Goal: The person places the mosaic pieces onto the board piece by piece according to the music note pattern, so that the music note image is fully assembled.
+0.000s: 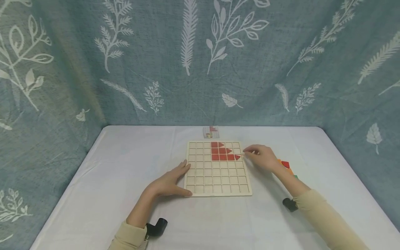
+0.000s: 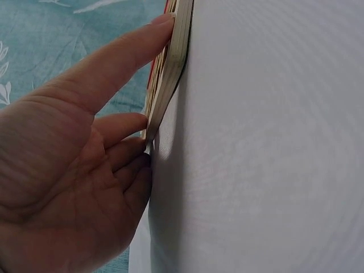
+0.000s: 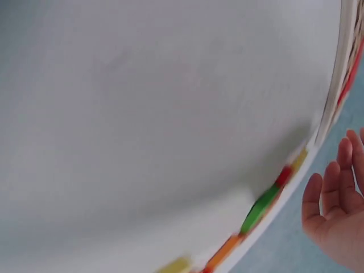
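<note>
Left grip, unclenched, and right grip, hold unclear, flank a pale gridded board bearing red tiles.

Leaf-printed teal cloth backs a white table.

Left grip and right grip flank the board; the near worktop offers passage; coloured pieces obstruct farther right.

Board is pale cream, square-gridded; inset pieces are red. Loose pieces show green, orange, red, yellow. Curtain is teal with white leaf prints. Tablecloth: white.
</note>
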Demonstrator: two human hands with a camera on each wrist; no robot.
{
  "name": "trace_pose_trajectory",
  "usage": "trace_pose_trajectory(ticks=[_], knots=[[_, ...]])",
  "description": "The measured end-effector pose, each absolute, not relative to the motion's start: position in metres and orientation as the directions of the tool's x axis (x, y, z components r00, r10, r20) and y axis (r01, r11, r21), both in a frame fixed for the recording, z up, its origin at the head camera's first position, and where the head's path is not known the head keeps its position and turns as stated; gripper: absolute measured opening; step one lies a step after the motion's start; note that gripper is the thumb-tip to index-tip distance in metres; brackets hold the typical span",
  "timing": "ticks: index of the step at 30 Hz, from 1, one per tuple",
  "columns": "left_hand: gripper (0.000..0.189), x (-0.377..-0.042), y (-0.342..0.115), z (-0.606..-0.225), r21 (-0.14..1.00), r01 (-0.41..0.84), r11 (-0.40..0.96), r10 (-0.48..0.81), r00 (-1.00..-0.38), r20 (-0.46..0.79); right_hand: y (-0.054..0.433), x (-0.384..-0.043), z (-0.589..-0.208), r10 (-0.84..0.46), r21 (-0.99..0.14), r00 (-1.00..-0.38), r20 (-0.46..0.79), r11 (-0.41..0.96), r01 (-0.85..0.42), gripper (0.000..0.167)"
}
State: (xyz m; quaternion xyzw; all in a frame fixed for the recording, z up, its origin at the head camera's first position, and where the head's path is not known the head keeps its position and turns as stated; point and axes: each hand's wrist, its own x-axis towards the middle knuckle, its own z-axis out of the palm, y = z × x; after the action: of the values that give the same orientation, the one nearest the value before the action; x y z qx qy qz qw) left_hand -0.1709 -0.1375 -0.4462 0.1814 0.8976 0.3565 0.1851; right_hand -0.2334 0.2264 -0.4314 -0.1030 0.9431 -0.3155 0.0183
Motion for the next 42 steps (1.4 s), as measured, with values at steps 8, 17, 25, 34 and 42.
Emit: trace_pose_trajectory(ticks=[8, 17, 25, 34, 42], knots=[[0.103, -0.173, -0.137, -0.447, 0.698, 0.213, 0.684, 0.466, -0.863, -0.194, 0.268, -0.229, -0.428, -0.108, -0.603, -0.994, -0.001, 0.793, -0.085, 0.027], [0.104, -0.174, -0.139, -0.447, 0.7, 0.202, 0.685, 0.457, -0.868, -0.196, 0.251, -0.232, -0.438, -0.177, -0.638, -0.984, -0.026, 0.761, -0.12, 0.023], [0.104, -0.174, -0.137, -0.447, 0.701, 0.199, 0.685, 0.458, -0.865, -0.203, 0.215, -0.236, -0.439, -0.24, -0.606, -0.971, 0.011, 0.77, -0.198, 0.018], [0.104, -0.174, -0.137, -0.448, 0.698, 0.209, 0.685, 0.462, -0.865, -0.195, 0.206, -0.235, -0.44, -0.202, -0.577, -0.979, -0.013, 0.802, -0.158, 0.017], [0.104, -0.173, -0.139, -0.448, 0.691, 0.219, 0.689, 0.47, -0.86, -0.196, 0.24, -0.231, -0.428, -0.152, -0.598, -0.987, 0.055, 0.787, -0.155, 0.024]])
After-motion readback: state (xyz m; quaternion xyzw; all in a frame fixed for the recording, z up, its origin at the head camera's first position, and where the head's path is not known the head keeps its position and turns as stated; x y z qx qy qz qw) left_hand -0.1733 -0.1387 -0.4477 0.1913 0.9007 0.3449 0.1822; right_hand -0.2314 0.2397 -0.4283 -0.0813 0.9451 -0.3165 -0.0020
